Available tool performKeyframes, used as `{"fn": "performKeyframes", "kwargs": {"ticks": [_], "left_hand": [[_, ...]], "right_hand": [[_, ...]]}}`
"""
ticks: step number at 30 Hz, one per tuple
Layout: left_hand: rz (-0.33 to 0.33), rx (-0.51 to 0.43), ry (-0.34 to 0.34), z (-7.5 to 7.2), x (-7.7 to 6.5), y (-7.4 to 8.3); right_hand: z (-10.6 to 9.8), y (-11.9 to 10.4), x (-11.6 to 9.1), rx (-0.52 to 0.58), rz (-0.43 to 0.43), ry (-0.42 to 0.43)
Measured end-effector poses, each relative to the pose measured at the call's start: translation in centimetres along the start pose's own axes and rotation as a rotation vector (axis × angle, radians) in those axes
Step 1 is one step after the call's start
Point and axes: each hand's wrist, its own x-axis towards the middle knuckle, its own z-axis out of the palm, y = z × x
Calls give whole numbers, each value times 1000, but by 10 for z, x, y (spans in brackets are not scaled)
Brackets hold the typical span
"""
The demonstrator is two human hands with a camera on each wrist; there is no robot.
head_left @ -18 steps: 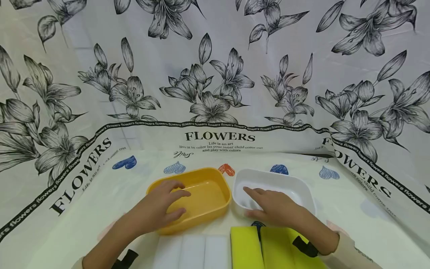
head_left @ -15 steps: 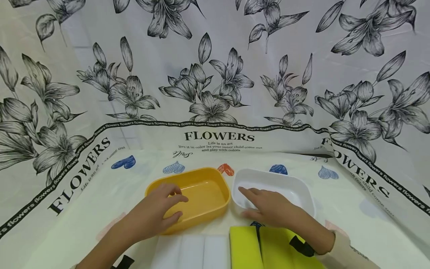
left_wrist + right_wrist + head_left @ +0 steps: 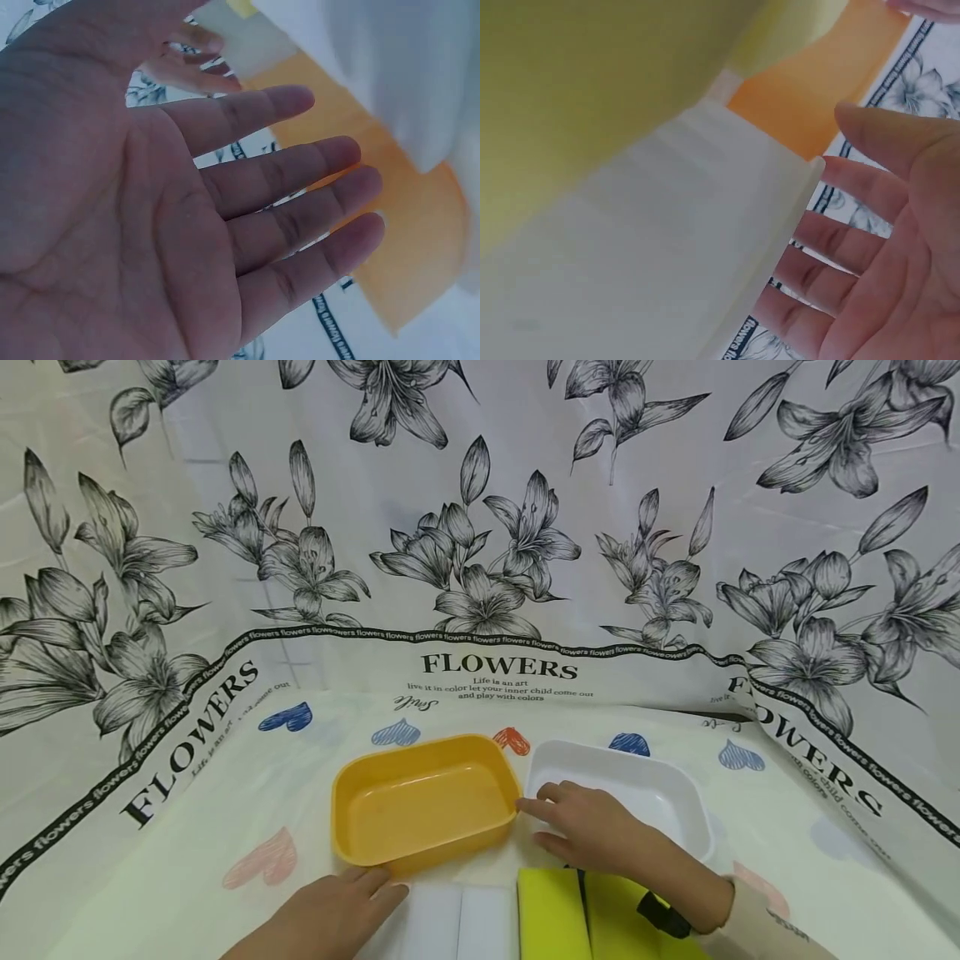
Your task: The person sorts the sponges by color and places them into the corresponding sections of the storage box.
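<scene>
L hand (image 3: 326, 910): loose — by yel. tub (image 3: 435, 802)
R hand (image 3: 588, 827): loose, at white tub (image 3: 663, 802)
Tubs nr surface's (image 3: 180, 860) far edge: I'm prob. aligning — needs light nudge

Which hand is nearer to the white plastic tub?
Right: the right hand is at the near-left corner of the white plastic tub, while the left hand is farther off, by the near side of the yellow tub.

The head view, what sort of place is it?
Probably a small indoor workspace: a flowery cloth hangs behind, a heart-printed cloth lies flat, and a yellow tray sits on it.
</scene>
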Motion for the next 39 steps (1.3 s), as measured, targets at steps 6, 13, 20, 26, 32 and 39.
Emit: {"fn": "performKeyframes", "kwargs": {"ticks": [6, 13, 20, 26, 32, 39], "left_hand": [[-10, -20, -15, 10, -1, -6], [-28, -8, 1, 20, 0, -11], [-66, -6, -15, 25, 4, -11], [-35, 53, 0, 27, 4, -10], [0, 75, 18, 26, 4, -10], [-16, 15, -8, 28, 7, -12]], "right_hand": [[0, -3, 10, -15, -38, 71], [2, -8, 27, -34, -18, 100], [4, -9, 33, -54, -18, 123], [5, -8, 32, -44, -19, 130], [7, -6, 28, -37, -32, 141], [8, -4, 27, -18, -17, 130]]}}
